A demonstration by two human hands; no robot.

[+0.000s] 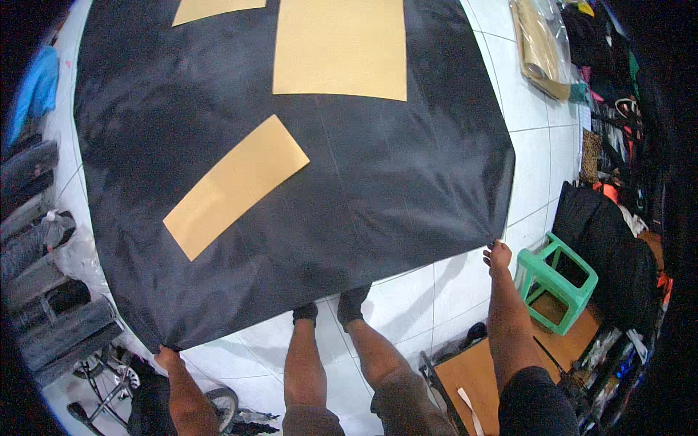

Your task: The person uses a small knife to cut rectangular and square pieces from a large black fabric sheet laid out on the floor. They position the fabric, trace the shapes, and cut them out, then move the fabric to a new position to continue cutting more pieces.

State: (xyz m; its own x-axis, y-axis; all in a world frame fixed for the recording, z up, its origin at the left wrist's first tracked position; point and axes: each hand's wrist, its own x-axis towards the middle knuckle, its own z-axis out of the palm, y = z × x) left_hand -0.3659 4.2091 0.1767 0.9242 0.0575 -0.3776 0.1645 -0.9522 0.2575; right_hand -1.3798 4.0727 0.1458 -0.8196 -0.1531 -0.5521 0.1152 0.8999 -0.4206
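A large sheet of black material (378, 174) spreads over the floor before me, creased near its close corners. My left hand (168, 357) grips its near left corner, fingers closed on the edge. At the near right corner my right hand (497, 256) pinches the sheet, and folds run out from that grip. On top of the sheet lies a tan rectangular strip (236, 187), set at a slant. Farther off rests a bigger tan panel (340, 51), with another tan piece (218, 9) at the top edge of the view, partly cut off.
White floor tiles (534, 156) border the sheet. On the right are a green plastic stool (558, 282), a plastic-wrapped tan roll (542, 51) and a brown board (465, 378). Dark rolls (58, 327) are stacked at the left, near a small wheel (222, 408). My feet stand at the sheet's near edge.
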